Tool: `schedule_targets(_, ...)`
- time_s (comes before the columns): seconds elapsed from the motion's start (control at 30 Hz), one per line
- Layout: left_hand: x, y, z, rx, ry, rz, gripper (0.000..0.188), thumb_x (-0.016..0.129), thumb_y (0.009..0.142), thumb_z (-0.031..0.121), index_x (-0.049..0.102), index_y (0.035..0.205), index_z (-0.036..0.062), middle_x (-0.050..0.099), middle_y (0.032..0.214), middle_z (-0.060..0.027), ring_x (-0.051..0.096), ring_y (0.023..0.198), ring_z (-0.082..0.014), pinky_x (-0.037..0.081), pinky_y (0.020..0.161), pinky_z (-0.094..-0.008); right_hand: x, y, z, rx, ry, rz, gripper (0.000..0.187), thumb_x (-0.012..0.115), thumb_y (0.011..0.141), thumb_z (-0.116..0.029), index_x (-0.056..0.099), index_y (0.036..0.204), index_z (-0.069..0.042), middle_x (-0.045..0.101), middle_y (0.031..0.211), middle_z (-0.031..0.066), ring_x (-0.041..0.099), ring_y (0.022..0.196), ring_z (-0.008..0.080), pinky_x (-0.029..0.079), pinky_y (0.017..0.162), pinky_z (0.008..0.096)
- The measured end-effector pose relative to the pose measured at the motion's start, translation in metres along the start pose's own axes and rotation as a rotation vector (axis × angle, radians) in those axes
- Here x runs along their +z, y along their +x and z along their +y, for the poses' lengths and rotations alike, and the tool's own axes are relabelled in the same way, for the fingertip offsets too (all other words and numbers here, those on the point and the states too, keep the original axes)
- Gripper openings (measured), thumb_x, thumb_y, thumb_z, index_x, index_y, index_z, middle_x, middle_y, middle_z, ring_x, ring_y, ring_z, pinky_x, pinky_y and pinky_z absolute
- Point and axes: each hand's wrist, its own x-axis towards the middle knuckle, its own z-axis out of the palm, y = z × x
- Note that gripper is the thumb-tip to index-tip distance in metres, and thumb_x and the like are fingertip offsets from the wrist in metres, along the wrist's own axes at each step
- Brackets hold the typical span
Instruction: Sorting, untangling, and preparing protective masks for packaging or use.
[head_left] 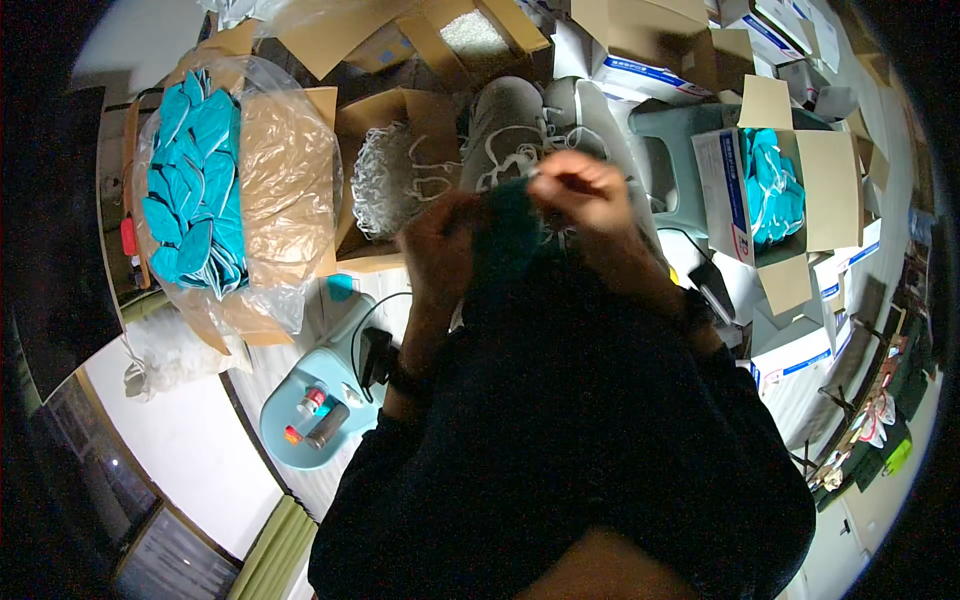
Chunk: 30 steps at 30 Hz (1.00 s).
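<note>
A dark teal fabric piece [505, 225] is held up between my two hands in front of my chest. On its left side my left hand [445, 228] is closed, its fingers mostly in shadow. My right hand [590, 195] pinches at the piece's upper right edge with bent fingers. Thin white cords [520, 160] lie just beyond, over two grey rounded forms [505, 105] that look like my trousered legs. A cardboard box with a tangle of white cords [380, 185] stands close to my left hand.
At left, a plastic-lined box holds many teal fabric pieces [195, 180]. At right, an open carton holds more teal pieces [772, 190], beside a grey-green stool [670, 150]. A light blue stool [290, 425] carries small items. White cartons [790, 340] stack at right.
</note>
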Motion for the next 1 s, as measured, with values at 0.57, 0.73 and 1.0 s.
schedule_targets(0.57, -0.031, 0.004, 0.029, 0.337, -0.212, -0.465, 0.017, 0.066, 0.079, 0.0, 0.068, 0.094, 0.0076, 0.058, 0.098, -0.0107, 0.059, 0.088, -0.0217, 0.049, 0.072, -0.0325, 0.018, 0.009, -0.049, 0.106, -0.285, -0.658, 0.058, 0.042, 0.095, -0.046, 0.045, 0.13, 0.001, 0.057, 0.117, 0.0197, 0.056, 0.106, 0.0269, 0.044, 0.09, 0.038)
schedule_targets(0.73, -0.036, 0.008, 0.024, 0.323, -0.136, -0.313, 0.016, 0.069, 0.075, 0.002, 0.071, 0.09, 0.0096, 0.059, 0.094, -0.007, 0.057, 0.084, -0.0181, 0.047, 0.067, -0.0297, 0.004, 0.002, -0.029, 0.12, -0.379, -0.495, 0.03, 0.056, 0.092, -0.03, 0.061, 0.093, 0.0, 0.06, 0.079, 0.0079, 0.057, 0.071, 0.0149, 0.045, 0.064, 0.0294)
schedule_targets(1.0, -0.018, 0.001, 0.034, 0.533, -0.043, -0.033, 0.018, 0.072, 0.068, 0.002, 0.071, 0.085, 0.0078, 0.06, 0.075, -0.0044, 0.057, 0.076, -0.0194, 0.046, 0.066, -0.0314, -0.007, 0.009, -0.014, 0.115, -0.111, 0.054, 0.026, 0.074, 0.079, -0.009, 0.055, 0.061, -0.006, 0.047, 0.055, -0.007, 0.038, 0.049, 0.0031, 0.027, 0.044, 0.0229)
